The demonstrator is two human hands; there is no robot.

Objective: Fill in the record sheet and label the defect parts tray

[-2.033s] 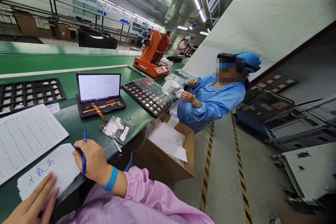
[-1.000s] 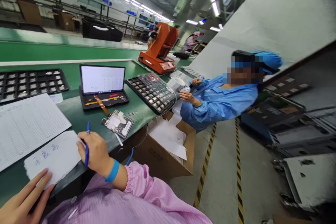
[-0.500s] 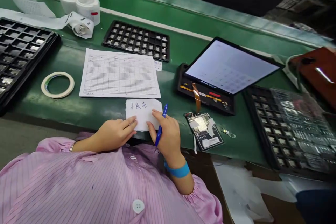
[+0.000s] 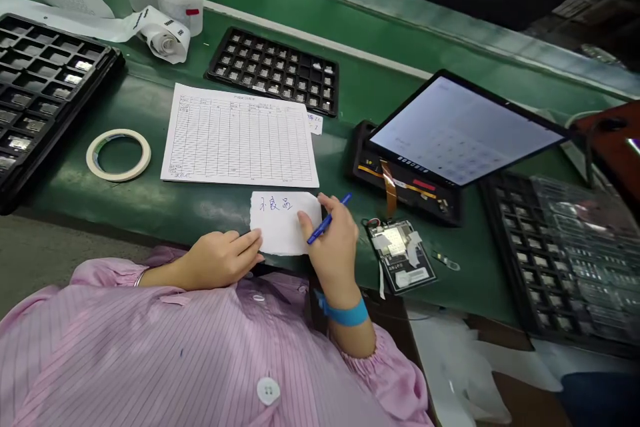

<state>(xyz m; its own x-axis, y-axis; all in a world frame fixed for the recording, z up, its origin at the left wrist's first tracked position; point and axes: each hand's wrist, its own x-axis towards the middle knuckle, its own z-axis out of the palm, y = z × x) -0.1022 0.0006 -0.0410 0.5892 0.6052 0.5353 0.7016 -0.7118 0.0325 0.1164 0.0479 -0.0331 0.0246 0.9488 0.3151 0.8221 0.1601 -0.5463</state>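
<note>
A small white paper slip point(image 4: 280, 230) with handwritten blue characters along its top lies at the bench edge in front of me. My left hand point(image 4: 225, 257) rests at the slip's lower left corner, its fingertips on the paper and the fingers loosely stretched. A blue pen point(image 4: 329, 219) is in my right hand point(image 4: 336, 240), which rests against the slip's right side. The pen lies slanted across the fingers, with the thumb over the paper. Just beyond the slip lies a printed form point(image 4: 240, 140) with a grid of rows and columns.
To the right are a tilted tablet screen point(image 4: 465, 133) on a black fixture, a circuit board point(image 4: 403, 257), and a tray of parts point(image 4: 530, 247). A tape roll point(image 4: 119, 177), another parts tray point(image 4: 30, 120) and paper label rolls point(image 4: 180, 3) are on the left. A parts tray point(image 4: 273, 70) lies behind the form.
My right thumb and fingers have shifted on the slip's right side, and the pen has tilted from steep to flatter. My left hand stays at the corner. The whole view has shifted slightly.
</note>
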